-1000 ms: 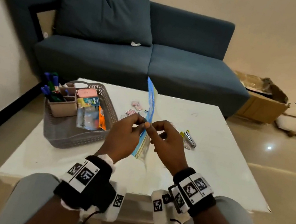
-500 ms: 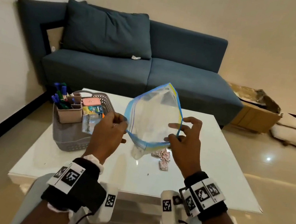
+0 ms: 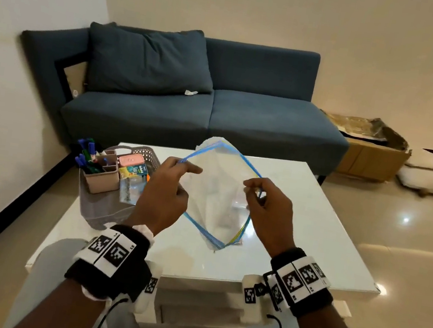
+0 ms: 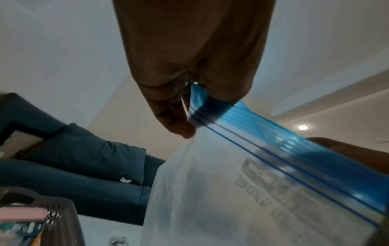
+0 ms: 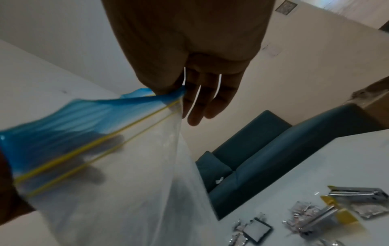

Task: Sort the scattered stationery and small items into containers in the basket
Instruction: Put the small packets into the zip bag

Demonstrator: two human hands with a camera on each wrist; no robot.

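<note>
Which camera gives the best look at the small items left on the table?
Right wrist: foil packets and metal clips lie unobstructed on the table. The head view hides them behind the zip bag; the left wrist view shows almost nothing.

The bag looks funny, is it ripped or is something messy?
No rip shows. The clear zip bag is just pulled open by the left hand and right hand. The mess is the small foil packets lying loose on the white table, outside the basket.
</note>
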